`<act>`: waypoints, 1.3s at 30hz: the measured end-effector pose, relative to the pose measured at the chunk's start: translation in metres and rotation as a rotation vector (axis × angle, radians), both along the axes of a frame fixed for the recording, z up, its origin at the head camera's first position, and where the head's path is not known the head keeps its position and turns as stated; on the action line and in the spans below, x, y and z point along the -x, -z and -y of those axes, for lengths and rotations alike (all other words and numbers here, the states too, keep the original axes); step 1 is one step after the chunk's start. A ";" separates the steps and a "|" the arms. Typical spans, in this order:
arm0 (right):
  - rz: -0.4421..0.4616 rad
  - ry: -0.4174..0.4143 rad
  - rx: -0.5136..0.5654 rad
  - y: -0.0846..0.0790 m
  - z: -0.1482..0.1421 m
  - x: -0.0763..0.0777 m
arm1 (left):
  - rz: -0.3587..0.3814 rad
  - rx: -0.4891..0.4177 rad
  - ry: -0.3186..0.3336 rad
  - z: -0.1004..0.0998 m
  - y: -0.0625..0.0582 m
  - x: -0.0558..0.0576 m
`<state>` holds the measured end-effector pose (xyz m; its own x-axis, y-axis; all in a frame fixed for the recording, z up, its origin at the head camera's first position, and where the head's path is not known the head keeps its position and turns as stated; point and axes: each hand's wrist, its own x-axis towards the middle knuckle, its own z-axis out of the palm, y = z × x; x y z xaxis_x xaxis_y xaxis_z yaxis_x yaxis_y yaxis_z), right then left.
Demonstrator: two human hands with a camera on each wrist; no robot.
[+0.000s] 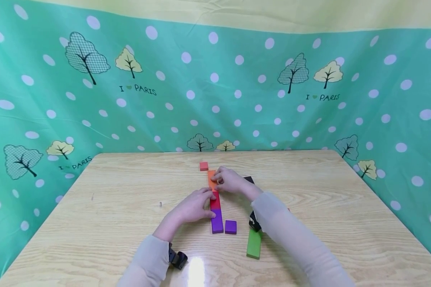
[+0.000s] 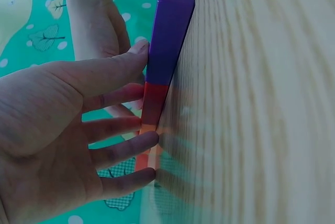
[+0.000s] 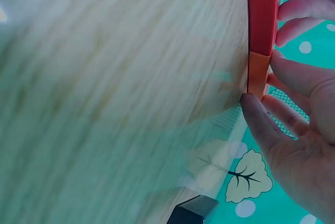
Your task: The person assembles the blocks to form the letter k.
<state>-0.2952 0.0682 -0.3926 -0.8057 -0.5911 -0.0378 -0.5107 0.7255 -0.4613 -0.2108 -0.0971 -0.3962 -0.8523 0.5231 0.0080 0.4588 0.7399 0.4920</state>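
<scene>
Purple (image 1: pixel 217 224), red (image 1: pixel 215 202) and orange (image 1: pixel 211 183) blocks lie end to end in a line on the table. My left hand (image 1: pixel 194 206) is at the line's left side, its thumb touching the purple block and its straight, spread fingers reaching the red and orange blocks, as the left wrist view shows. From the right, my right hand (image 1: pixel 231 181) pinches the orange block between thumb and fingers, close to the joint with the red block. In the right wrist view, one fingertip of the right hand (image 3: pixel 303 135) is down at the tabletop beside the orange block.
A small coral-red cube (image 1: pixel 204 166) sits beyond the line's far end. Right of the purple block is a small purple cube (image 1: pixel 231 227). A green block (image 1: pixel 254 244) and a black block (image 1: pixel 249 179) are partly hidden by my right arm. A patterned curtain (image 1: pixel 215 79) hangs behind.
</scene>
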 end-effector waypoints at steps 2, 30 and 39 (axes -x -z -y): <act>0.003 -0.005 0.000 0.000 0.000 0.000 | 0.003 -0.001 0.002 0.000 0.000 0.000; 0.103 -0.053 0.004 -0.007 -0.012 0.000 | 0.014 0.049 0.004 0.001 0.000 0.000; 0.076 -0.056 -0.026 -0.004 -0.016 0.000 | 0.017 0.047 0.016 0.002 0.000 0.001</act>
